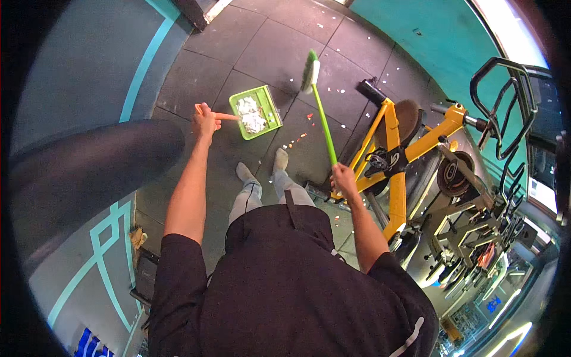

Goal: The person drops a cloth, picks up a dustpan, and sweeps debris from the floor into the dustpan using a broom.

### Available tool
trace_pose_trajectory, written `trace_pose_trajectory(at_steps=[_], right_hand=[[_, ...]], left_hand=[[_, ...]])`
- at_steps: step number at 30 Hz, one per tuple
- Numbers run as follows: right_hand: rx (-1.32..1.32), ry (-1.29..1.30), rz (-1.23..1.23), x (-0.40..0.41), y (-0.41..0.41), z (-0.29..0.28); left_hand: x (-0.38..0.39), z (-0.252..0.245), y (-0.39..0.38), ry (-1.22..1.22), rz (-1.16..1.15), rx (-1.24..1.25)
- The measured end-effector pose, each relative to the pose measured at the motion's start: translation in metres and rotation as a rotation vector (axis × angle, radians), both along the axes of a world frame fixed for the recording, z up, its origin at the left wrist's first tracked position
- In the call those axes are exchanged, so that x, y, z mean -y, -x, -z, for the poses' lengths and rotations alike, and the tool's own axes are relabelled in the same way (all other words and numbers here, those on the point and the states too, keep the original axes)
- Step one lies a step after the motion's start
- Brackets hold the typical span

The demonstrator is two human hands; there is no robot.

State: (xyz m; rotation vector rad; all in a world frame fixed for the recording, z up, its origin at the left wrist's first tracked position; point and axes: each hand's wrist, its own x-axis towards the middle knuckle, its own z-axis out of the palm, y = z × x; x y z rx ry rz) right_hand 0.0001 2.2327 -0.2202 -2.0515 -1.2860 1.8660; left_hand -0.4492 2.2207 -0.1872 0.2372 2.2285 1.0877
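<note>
My left hand [205,123] grips an orange handle [226,116], whose far end meets the side of a lime-green dustpan [275,105]. White scraps, perhaps paper [253,121], lie heaped in the pan. On the other side, my right hand [344,180] is closed around the green stick of a broom [324,125]. The broom's head [310,73], white with green bristles, is ahead and to the right of the dustpan; whether it touches the floor I cannot tell. Red and orange bits [303,135] are scattered on the dark tiled floor [261,49] between pan and broom.
Yellow-framed exercise bikes [395,151] stand close on my right, with more machines behind. A dark padded cylinder, possibly a punching bag [98,165], juts in from the left beside the grey wall [89,67]. White specks [342,91] dot the floor towards the teal wall [428,49].
</note>
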Motion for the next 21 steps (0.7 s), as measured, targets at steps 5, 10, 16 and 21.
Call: trace_pose_trajectory(at_steps=[5, 10, 16, 21], right_hand=[[-0.007, -0.027, 0.042, -0.052, 0.006, -0.053], [0.205, -0.34, -0.302, -0.076, 0.007, 0.028], [0.33, -0.421, -0.706, -0.092, 0.046, 0.033], [0.237, -0.402, -0.616, -0.069, 0.022, -0.011]], left_hand=[[-0.007, -0.003, 0.001, 0.045, 0.024, 0.011], [-0.014, 0.002, 0.0, -0.016, 0.026, -0.001], [-0.002, 0.003, 0.006, -0.028, -0.006, 0.04], [0.003, -0.002, 0.013, -0.008, 0.002, 0.054]])
